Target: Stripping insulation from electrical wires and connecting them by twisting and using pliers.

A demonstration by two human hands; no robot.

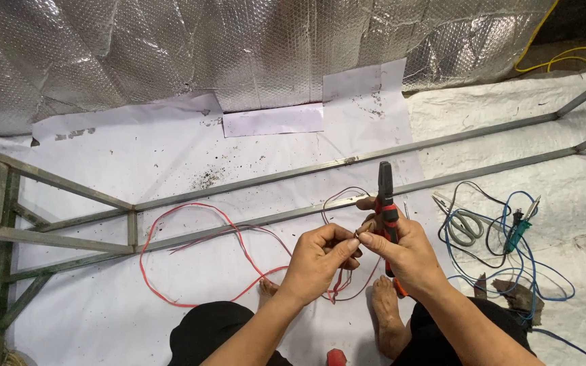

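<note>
Pinching a thin red wire (356, 235) between thumb and forefinger, the left hand (320, 261) meets the right hand (405, 254) at the wire's end, fingertips of both touching just above the person's bare feet (384, 308)

Right hand — closed around black-and-red pliers (386, 210), whose jaws point up and away from the person while the handles run down through the palm; its thumb and forefinger also nip the same wire end.

Red wire — loops out to the left in a wide curve (171, 257) over the white sheet (137, 163) on the floor, then comes back to the hands; a darker thin wire (337, 200) arcs up beside it.

Metal frame (252, 186) — long grey angle bars lying flat across the sheet, running from lower left to upper right, passing just beyond the hands.

Scissors (466, 224) — lying to the right of the hands, among a tangle of blue and black wires (530, 264) with a small green tool (515, 234).

Silver bubble-foil sheeting (239, 47) — covers the far side, with a yellow cable (564, 57) at the upper right
</note>
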